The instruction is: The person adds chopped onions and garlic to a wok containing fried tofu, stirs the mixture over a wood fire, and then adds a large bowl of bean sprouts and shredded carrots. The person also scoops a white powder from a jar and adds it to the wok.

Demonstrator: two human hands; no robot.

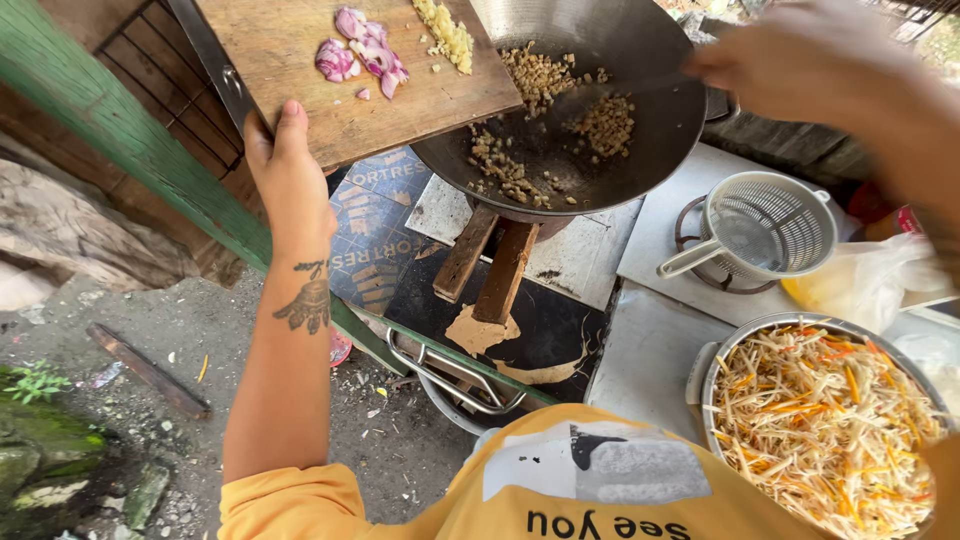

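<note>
Far left: rough ground and a mossy stone (pixel 40 440), then a slanting green wooden rail (pixel 130 140) crossing toward the middle. Next, the left hand (pixel 285 175), forearm tattooed, clamped on the lower edge of a wooden cutting board (pixel 300 50) — thumb on top, fingers hidden beneath — and holding it tilted up over the rim of the wok. On the board, chopped red shallot (pixel 358 52) near the middle and a strip of minced garlic (pixel 447 32) at the far edge, closest to the pan. Just right of the board, a dark wok (pixel 640 150) with small browned bits (pixel 545 110) scattered across its bottom, propped over two wooden blocks (pixel 490 265). Upper right, the right hand (pixel 800 60), blurred, closed around the handle of a slim utensil (pixel 620 88) reaching down into the wok; exact finger grip too smeared to tell. Below it, a white plastic strainer (pixel 770 225) resting on a burner, a yellowish plastic bag (pixel 860 280) beside it. Lower right — a metal bowl (pixel 715 365) heaped with shredded pale and orange vegetable strips (pixel 830 430). Along the bottom, a yellow shirt (pixel 560 500).
</note>
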